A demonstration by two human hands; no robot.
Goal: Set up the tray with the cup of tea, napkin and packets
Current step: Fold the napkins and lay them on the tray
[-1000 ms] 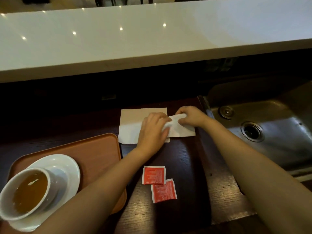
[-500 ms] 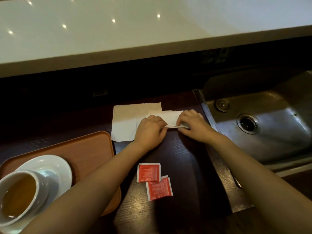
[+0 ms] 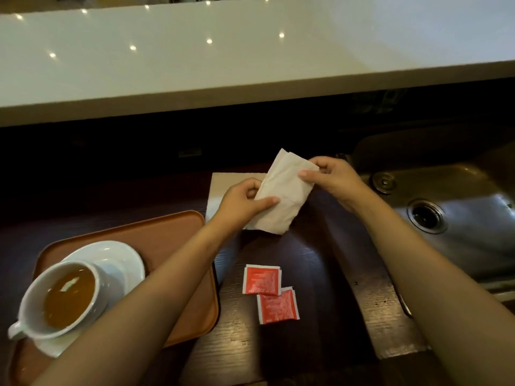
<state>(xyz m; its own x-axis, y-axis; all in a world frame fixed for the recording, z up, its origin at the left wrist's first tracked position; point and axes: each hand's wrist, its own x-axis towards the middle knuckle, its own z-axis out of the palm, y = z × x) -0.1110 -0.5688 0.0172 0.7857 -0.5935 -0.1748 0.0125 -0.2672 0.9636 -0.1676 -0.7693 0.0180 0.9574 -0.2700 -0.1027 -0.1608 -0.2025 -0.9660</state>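
**Folded napkin lifted off the bench, held between both hands**

Lifted now from where it was being pressed flat half a second ago, the folded napkin (image 3: 282, 195) is held up above the dark bench (image 3: 292, 344), tilted so its long side runs from lower left to upper right. The left hand (image 3: 241, 203) is closed on its lower left edge, thumb laid across the front of the paper and the fingers curled behind. The right hand (image 3: 331, 176) pinches the upper right corner, thumb in front and fingers behind.

Beneath the left hand, a second napkin (image 3: 223, 185) lies flat on the bench, partly covered by the hand and by the raised napkin.

Nearer the person than both hands, between the two forearms, two red packets (image 3: 271, 293) lie on the bench, one corner overlapping the other.

To the left of the left forearm sits the orange tray (image 3: 178, 246). On it stands a white saucer (image 3: 122, 257) carrying the cup of tea (image 3: 60, 298), its handle pointing toward the person. The forearm crosses over the tray's near right corner.

Right of the right hand, a metal sink (image 3: 459, 218) is set into the bench. Beyond both hands runs a pale raised counter (image 3: 250, 51).
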